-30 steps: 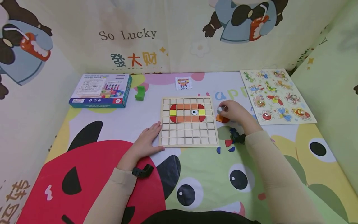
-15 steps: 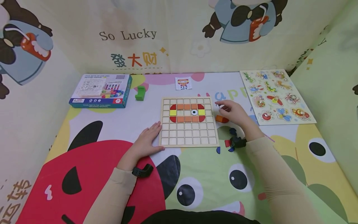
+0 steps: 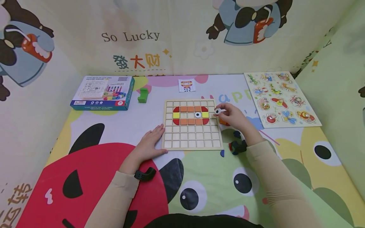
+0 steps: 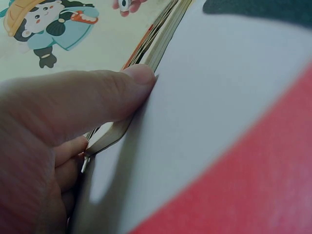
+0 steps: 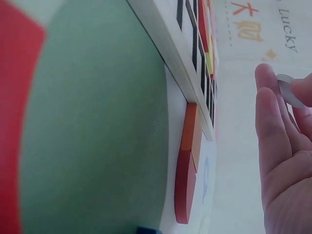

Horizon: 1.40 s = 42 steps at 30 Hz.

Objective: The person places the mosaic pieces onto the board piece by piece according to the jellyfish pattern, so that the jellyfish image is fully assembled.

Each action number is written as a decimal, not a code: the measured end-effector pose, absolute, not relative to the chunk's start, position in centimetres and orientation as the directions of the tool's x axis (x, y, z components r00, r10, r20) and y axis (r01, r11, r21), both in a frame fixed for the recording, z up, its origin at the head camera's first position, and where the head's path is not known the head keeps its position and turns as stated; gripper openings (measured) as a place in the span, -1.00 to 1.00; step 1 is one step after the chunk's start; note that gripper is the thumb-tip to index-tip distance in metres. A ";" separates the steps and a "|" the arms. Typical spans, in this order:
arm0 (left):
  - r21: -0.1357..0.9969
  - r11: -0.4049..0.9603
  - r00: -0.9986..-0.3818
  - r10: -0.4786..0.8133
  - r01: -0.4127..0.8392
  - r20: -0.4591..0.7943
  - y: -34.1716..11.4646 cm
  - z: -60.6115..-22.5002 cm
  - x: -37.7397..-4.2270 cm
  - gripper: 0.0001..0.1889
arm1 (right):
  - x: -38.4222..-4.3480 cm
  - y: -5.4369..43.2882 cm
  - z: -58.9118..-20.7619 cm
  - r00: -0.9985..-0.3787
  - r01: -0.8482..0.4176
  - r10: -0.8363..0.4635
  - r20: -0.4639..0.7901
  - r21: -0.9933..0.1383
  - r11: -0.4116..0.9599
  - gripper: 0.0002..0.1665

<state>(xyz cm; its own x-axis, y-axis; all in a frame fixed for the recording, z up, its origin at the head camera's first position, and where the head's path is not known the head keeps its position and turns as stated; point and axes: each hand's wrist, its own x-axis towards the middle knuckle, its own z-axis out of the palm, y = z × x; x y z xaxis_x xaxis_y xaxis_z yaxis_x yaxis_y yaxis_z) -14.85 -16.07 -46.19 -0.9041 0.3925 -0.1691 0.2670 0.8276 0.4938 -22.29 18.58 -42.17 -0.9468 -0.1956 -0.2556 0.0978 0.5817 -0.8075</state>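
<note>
A wooden grid board [image 3: 192,145] lies mid-table. In it sit red rounded corner pieces, orange and yellow squares, and one round eye piece [image 3: 198,115]. My right hand [image 3: 235,117] pinches a second white eye piece [image 3: 218,111] between thumb and fingers, just over the board's right edge; the right wrist view shows this disc [image 5: 290,91] edge-on. My left hand [image 3: 149,142] rests flat at the board's left edge, fingers extended, and its thumb [image 4: 139,75] touches the side of the board in the left wrist view.
Orange and red pieces [image 5: 187,161] lie against the board's right side, with dark blue pieces [image 3: 222,153] nearer me. A small pattern card [image 3: 187,85] and a green block [image 3: 143,95] lie behind. At the back stand a box [image 3: 102,92] and an insect puzzle board [image 3: 282,98].
My right hand, with the eye piece, has moved left from beside the board to its right edge. The eye piece has turned its face into view. My left hand has stayed still.
</note>
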 end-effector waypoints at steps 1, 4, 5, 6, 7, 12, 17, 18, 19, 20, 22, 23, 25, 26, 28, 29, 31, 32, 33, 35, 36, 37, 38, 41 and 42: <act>0.493 0.827 -0.904 0.394 0.268 -0.169 -16.1 -46.2 -14.9 0.04 | -22.2 18.5 -42.2 -0.947 0.103 -0.190 -0.257 -0.808 0.580 -0.62; 0.491 0.827 -0.902 0.399 0.274 -0.168 -16.0 -46.2 -14.9 0.04 | -22.1 18.3 -42.1 -0.951 0.108 -0.180 -0.253 -0.812 0.574 -0.61; 0.492 0.826 -0.902 0.399 0.274 -0.167 -16.0 -46.2 -14.9 0.04 | -22.1 18.3 -42.1 -0.952 0.105 -0.179 -0.250 -0.812 0.574 -0.59; 0.491 0.826 -0.901 0.399 0.275 -0.168 -16.0 -46.3 -14.9 0.04 | -22.1 18.3 -42.1 -0.953 0.100 -0.178 -0.245 -0.811 0.577 -0.56; 0.491 0.827 -0.901 0.400 0.276 -0.168 -16.1 -46.3 -14.9 0.04 | -22.1 18.3 -42.1 -0.954 0.092 -0.181 -0.239 -0.809 0.581 -0.53; 0.493 0.825 -0.900 0.402 0.277 -0.168 -16.1 -46.3 -14.9 0.04 | -22.0 18.6 -42.1 -0.957 0.054 -0.195 -0.217 -0.788 0.613 -0.44; 0.497 0.822 -0.900 0.404 0.278 -0.164 -16.2 -46.3 -14.8 0.04 | -22.0 18.8 -42.1 -0.956 0.081 -0.174 -0.237 -0.780 0.621 -0.46; 0.497 0.822 -0.900 0.403 0.278 -0.164 -16.1 -46.3 -14.8 0.04 | -22.0 18.9 -42.2 -0.956 0.088 -0.167 -0.242 -0.776 0.625 -0.46; 0.497 0.823 -0.900 0.402 0.277 -0.165 -16.2 -46.3 -14.8 0.04 | -22.0 18.9 -42.2 -0.956 0.097 -0.158 -0.248 -0.773 0.627 -0.45; 0.496 0.823 -0.900 0.402 0.276 -0.166 -16.1 -46.3 -14.8 0.04 | -22.0 18.9 -42.2 -0.956 0.105 -0.148 -0.253 -0.768 0.631 -0.45; 0.493 0.826 -0.901 0.399 0.274 -0.169 -16.1 -46.4 -14.8 0.04 | -22.0 19.0 -42.2 -0.957 0.120 -0.128 -0.260 -0.758 0.641 -0.45; 0.492 0.827 -0.901 0.399 0.273 -0.169 -16.1 -46.4 -14.9 0.04 | -22.0 19.0 -42.3 -0.958 0.120 -0.123 -0.260 -0.749 0.651 -0.45; 0.492 0.827 -0.902 0.397 0.272 -0.169 -16.1 -46.4 -14.9 0.04 | -22.1 19.1 -42.3 -0.960 0.125 -0.105 -0.259 -0.734 0.667 -0.47; 0.492 0.827 -0.902 0.397 0.272 -0.169 -16.1 -46.4 -14.9 0.04 | -22.1 19.1 -42.4 -0.961 0.125 -0.099 -0.257 -0.728 0.674 -0.47; 0.493 0.826 -0.902 0.397 0.271 -0.170 -16.1 -46.3 -14.8 0.04 | -22.1 19.2 -42.5 -0.963 0.122 -0.095 -0.251 -0.726 0.677 -0.49; 0.494 0.826 -0.901 0.398 0.272 -0.170 -16.1 -46.3 -14.8 0.04 | -22.1 19.2 -42.5 -0.964 0.121 -0.095 -0.248 -0.728 0.675 -0.51; 0.495 0.826 -0.901 0.399 0.271 -0.172 -16.1 -46.3 -14.8 0.04 | -22.2 19.2 -42.6 -0.966 0.124 -0.087 -0.243 -0.735 0.667 -0.53; 0.496 0.825 -0.900 0.400 0.271 -0.173 -16.1 -46.2 -14.8 0.04 | -22.2 19.2 -42.6 -0.966 0.130 -0.082 -0.243 -0.739 0.661 -0.54; 0.495 0.825 -0.900 0.400 0.271 -0.174 -16.1 -46.2 -14.8 0.04 | -22.2 19.1 -42.5 -0.966 0.139 -0.074 -0.247 -0.742 0.656 -0.55; 0.498 0.824 -0.900 0.400 0.269 -0.175 -16.1 -46.1 -14.8 0.04 | -22.2 18.8 -42.5 -0.966 0.152 -0.056 -0.251 -0.733 0.663 -0.56; 0.500 0.824 -0.900 0.399 0.267 -0.177 -16.1 -46.1 -14.8 0.04 | -22.2 18.6 -42.5 -0.967 0.153 -0.052 -0.250 -0.730 0.667 -0.56; 0.501 0.823 -0.900 0.398 0.266 -0.176 -16.1 -46.1 -14.8 0.04 | -22.2 18.3 -42.5 -0.967 0.155 -0.048 -0.250 -0.729 0.666 -0.56; 0.502 0.823 -0.901 0.398 0.266 -0.175 -16.0 -46.1 -14.8 0.04 | -22.3 17.9 -42.4 -0.968 0.155 -0.048 -0.248 -0.734 0.661 -0.56; 0.503 0.823 -0.902 0.395 0.264 -0.175 -16.0 -46.2 -14.8 0.04 | -22.4 16.3 -42.3 -0.970 0.157 -0.047 -0.238 -0.764 0.626 -0.56; 0.502 0.823 -0.901 0.397 0.265 -0.174 -16.0 -46.2 -14.8 0.04 | -22.5 15.8 -42.2 -0.970 0.160 -0.048 -0.237 -0.777 0.608 -0.56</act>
